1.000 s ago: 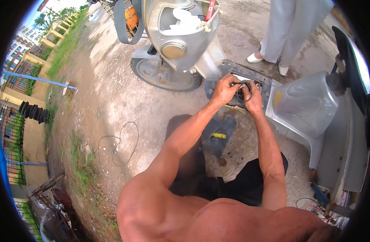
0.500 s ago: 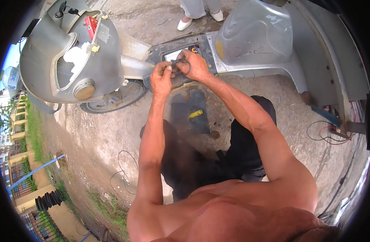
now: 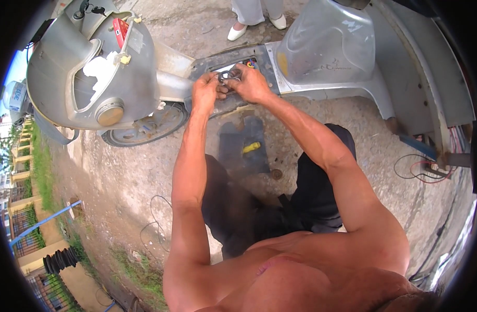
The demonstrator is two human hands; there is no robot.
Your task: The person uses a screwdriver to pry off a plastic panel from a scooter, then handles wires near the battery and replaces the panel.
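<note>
A thin black cable is looped between my two hands over the scooter's footboard. On its left side my left hand is closed, fingers pinched on the cable. The fingers of my right hand grip the cable from the other side. Just beyond them an opening in the footboard shows a white surface and a few coloured wires. My hands hide part of that opening. The silver-grey scooter stands across the view, its front to the left.
Below the footboard a dark flat panel lies on the ground with a yellow object on it. A red box rests on the scooter's front. Another person's white shoe is beyond. Loose wires lie at the right.
The cable has been drawn into a smaller loop between my fingers. My left hand has turned and shifted slightly left; my right hand stays near the same spot.
</note>
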